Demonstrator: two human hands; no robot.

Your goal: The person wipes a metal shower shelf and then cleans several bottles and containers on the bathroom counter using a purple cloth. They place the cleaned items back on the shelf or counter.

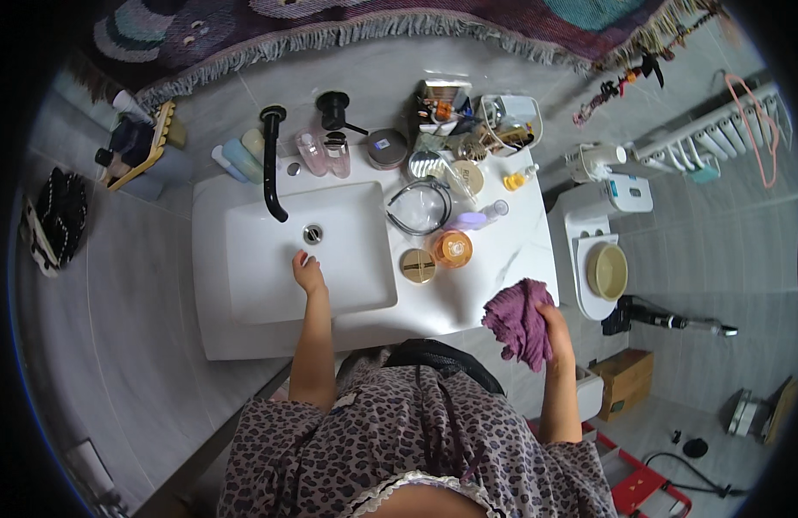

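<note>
My right hand (558, 333) grips a crumpled purple cloth (521, 320) near the right front corner of the white countertop (509, 259). Over the white washbasin (269, 285), my left hand (308, 273) is held with its fingers slightly curled and nothing seen in it. It is just below the metal drain (313, 234) in the picture. A black wall-mounted faucet (271, 162) reaches over the basin. Beside the basin lie a round gold compact (418, 266), an orange-lidded jar (452, 249) and a black headband (420, 207).
Bottles (324, 154), a dark round tin (387, 149) and a white basket (538, 126) of small items stand along the back wall. To the right are a toilet (590, 246) bearing a yellowish bowl (608, 272), and a cardboard box (626, 383).
</note>
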